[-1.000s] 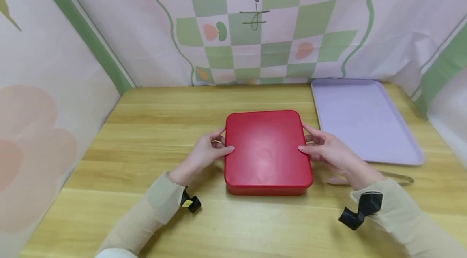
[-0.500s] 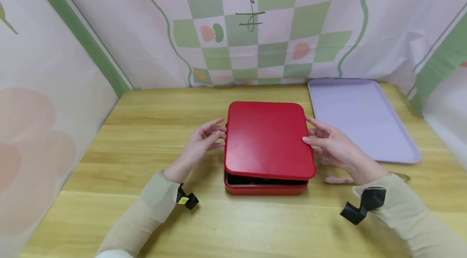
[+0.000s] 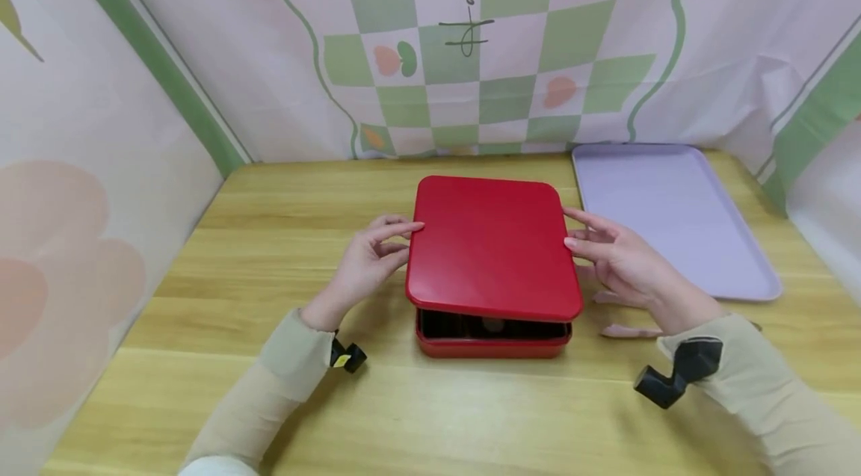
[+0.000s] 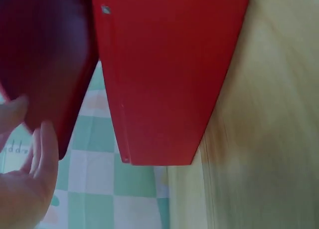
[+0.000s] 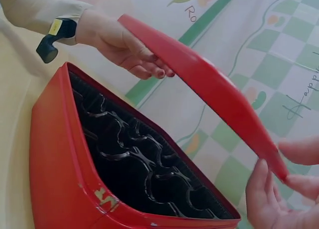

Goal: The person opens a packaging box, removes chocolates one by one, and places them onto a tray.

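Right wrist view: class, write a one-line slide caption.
Both hands lift a red lid off a red tin lined with a black moulded tray.

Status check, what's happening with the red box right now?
Both hands, left and right, pinch red lid by its edges. Lid above box base. Nothing in the way.

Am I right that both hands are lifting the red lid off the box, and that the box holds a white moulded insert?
Not quite. Both hands, left and right, do lift the lid off the box, but the insert is black, not white. The right wrist view shows it plainly.
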Available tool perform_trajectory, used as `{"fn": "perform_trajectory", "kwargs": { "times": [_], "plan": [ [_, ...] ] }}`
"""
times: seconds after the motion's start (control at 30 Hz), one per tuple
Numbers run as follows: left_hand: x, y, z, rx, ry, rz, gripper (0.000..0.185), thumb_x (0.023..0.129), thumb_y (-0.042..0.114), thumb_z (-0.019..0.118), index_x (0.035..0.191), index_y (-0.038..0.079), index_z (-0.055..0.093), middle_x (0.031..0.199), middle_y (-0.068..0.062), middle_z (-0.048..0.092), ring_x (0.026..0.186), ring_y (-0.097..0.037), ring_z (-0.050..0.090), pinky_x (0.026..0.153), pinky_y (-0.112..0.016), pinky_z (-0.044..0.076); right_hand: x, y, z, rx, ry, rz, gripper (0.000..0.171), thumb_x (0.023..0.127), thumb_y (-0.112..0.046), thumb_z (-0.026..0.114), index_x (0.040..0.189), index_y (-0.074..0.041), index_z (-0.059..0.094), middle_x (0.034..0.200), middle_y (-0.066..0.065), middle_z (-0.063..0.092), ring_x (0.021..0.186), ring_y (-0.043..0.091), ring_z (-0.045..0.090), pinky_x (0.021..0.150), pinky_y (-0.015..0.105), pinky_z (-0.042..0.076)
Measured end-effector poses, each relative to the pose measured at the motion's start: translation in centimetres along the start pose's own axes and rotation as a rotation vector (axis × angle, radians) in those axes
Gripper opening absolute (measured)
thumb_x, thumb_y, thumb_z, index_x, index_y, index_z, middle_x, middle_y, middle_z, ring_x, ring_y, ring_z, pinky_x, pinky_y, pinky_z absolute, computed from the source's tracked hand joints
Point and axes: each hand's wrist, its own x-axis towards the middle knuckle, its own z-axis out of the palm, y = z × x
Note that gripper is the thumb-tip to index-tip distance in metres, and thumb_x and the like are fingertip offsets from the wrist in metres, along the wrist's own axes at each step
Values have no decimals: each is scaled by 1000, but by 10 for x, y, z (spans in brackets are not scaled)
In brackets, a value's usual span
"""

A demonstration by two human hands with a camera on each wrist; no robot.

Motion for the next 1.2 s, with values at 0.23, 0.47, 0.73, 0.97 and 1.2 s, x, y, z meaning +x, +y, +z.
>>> {"fn": "perform_trajectory", "kwargs": {
  "times": [0.23, 0.47, 0.73, 0.97, 1.2],
  "plan": [
    [2, 4, 1, 228, 167, 131, 33, 86, -6, 63, 119, -2, 63, 116, -20, 59, 88, -27, 60, 68, -19, 50, 3, 5, 4, -41, -40, -194, 56, 95, 2, 49, 147, -8, 29, 124, -1, 48, 98, 9, 65, 80, 22, 57],
    [8, 1, 3, 221, 209, 211, 30, 86, -10, 58, 115, -3, 66, 111, -21, 59, 99, -28, 58, 75, -16, 51, 7, 3, 10, -359, 205, -282, 46, 92, -2, 57, 136, -12, 51, 113, -18, 59, 101, -5, 59, 75, 10, 53],
    [24, 1, 3, -13, 341, 207, 19, 87, -8, 59, 104, -15, 65, 105, -26, 57, 96, -6, 52, 78, -12, 47, 25, 4, 17, -343, 309, -586, 28, 86, 9, 60, 105, -7, 73, 109, -10, 60, 108, 5, 51, 85, 7, 47],
    [43, 2, -3, -162, 363, 118, 25, 88, -4, 59, 110, -16, 60, 102, -11, 65, 89, -2, 59, 78, -14, 54, 42, -7, 22, -146, 312, -652, 31, 81, 10, 66, 94, -16, 77, 94, -9, 71, 86, 3, 63, 67, 10, 53],
    [75, 2, -12, -233, 325, -5, 28, 90, -7, 55, 117, -15, 57, 105, -20, 65, 76, 2, 62, 70, -19, 59, 62, -26, 14, -86, 329, -527, 34, 83, 5, 66, 108, -17, 72, 85, -9, 70, 74, 1, 65, 64, 14, 57]
  ]
}}
